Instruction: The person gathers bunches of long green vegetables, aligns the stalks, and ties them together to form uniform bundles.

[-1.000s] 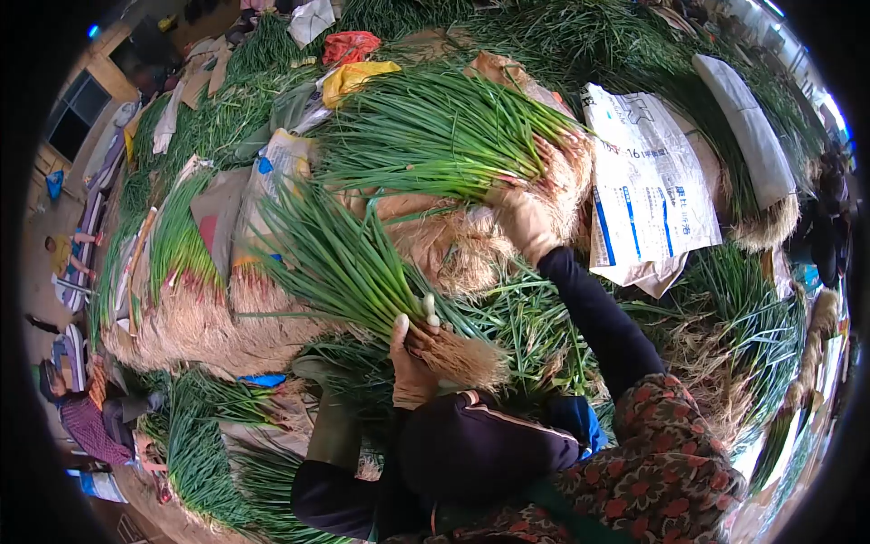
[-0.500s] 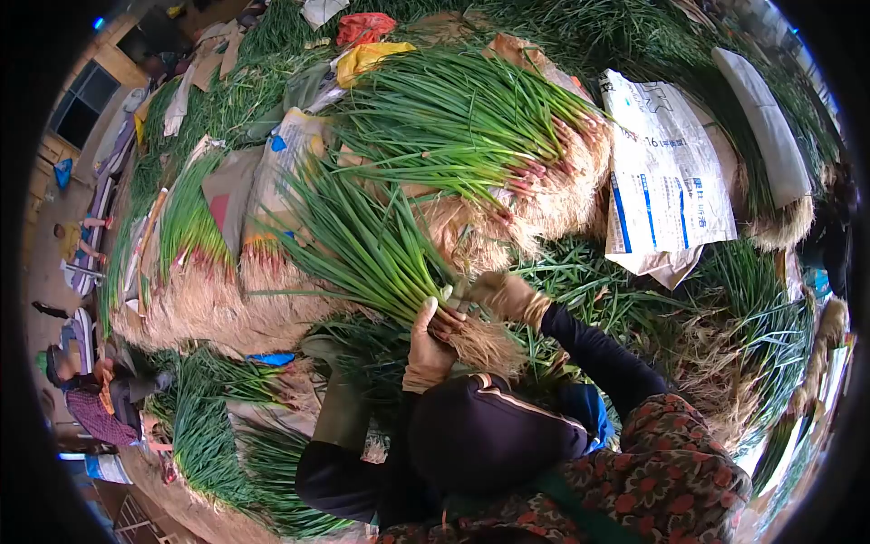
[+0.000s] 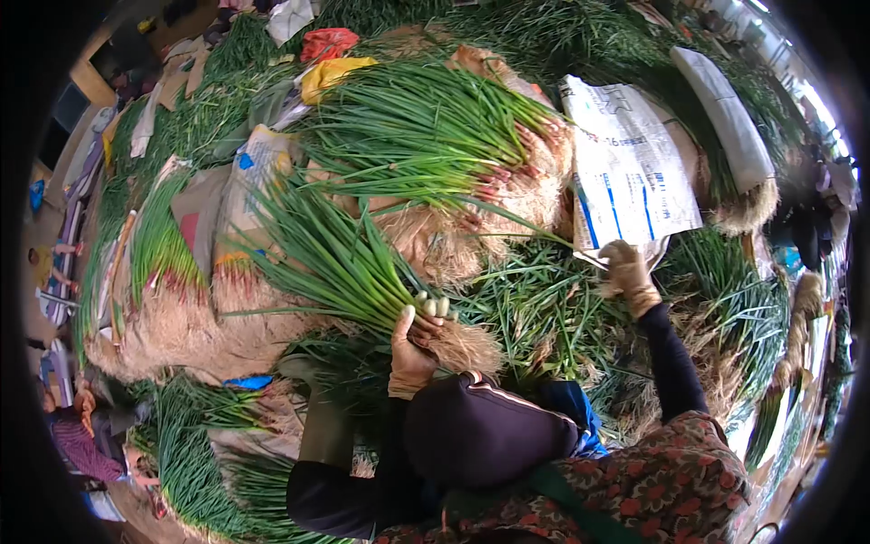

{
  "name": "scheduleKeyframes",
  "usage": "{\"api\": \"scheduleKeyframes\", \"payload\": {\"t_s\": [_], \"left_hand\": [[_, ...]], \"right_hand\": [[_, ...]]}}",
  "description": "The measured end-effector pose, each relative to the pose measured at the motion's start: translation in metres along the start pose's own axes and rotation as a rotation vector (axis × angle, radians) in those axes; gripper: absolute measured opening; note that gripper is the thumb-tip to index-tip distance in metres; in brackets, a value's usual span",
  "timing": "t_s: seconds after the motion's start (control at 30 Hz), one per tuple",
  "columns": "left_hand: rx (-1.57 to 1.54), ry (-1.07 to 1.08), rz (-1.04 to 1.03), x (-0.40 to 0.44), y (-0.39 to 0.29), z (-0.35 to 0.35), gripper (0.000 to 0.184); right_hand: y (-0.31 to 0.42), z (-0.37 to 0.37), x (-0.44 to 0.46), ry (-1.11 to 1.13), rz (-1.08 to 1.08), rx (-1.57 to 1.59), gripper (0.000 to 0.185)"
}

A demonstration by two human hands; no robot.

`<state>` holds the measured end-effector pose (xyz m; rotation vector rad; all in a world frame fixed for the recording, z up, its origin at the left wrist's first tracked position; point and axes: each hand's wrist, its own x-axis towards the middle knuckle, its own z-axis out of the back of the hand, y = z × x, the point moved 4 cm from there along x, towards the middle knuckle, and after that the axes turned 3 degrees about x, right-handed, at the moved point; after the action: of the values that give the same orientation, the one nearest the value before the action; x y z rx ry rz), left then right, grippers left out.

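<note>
My left hand [image 3: 415, 349], gloved, is wrapped round a bunch of green onions [image 3: 349, 276] just above its pale roots; the leaves fan out to the upper left. My right hand [image 3: 627, 276], also gloved, is out to the right below the white printed sack [image 3: 625, 168]. Its fingers are closed on the root end of a single green onion [image 3: 535, 228], whose leaf stretches to the upper left. Beyond my hands, a large heap of green onions [image 3: 426, 131] lies with its reddish stems and roots towards the right.
Loose leaves [image 3: 544, 308] cover the ground between my hands. Root-ended bundles [image 3: 172, 263] lie at left, near a yellow bag [image 3: 333, 78] and red bag [image 3: 328, 43]. A seated person [image 3: 83, 444] is at the far left. A rolled white sack [image 3: 722, 118] lies upper right.
My right hand moved from the heap to beside the held bunch, then away to the right with a single onion. My left hand keeps hold of its bunch.
</note>
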<state>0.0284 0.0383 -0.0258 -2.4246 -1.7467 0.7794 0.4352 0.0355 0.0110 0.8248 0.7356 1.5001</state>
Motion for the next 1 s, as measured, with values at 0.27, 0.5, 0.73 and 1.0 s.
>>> {"api": "scheduleKeyframes", "payload": {"t_s": [0.27, 0.5, 0.73, 1.0], "left_hand": [[-0.092, 0.089, -0.228, -0.028, -0.037, -0.041, 0.034], [-0.026, 0.046, -0.281, -0.022, -0.055, -0.032, 0.033], [-0.052, 0.156, -0.042, 0.002, -0.015, 0.001, 0.048], [0.079, -0.034, 0.027, -0.01, -0.018, 0.003, 0.038]], "right_hand": [[0.101, -0.104, -0.079, 0.942, -0.325, -0.695, 0.025], [0.168, -0.03, 0.052, -0.112, -0.201, 0.718, 0.035], [0.13, -0.104, 0.233, 0.015, 0.033, 0.523, 0.022], [0.09, -0.228, 0.211, 0.482, 0.405, -0.568, 0.031]]}}
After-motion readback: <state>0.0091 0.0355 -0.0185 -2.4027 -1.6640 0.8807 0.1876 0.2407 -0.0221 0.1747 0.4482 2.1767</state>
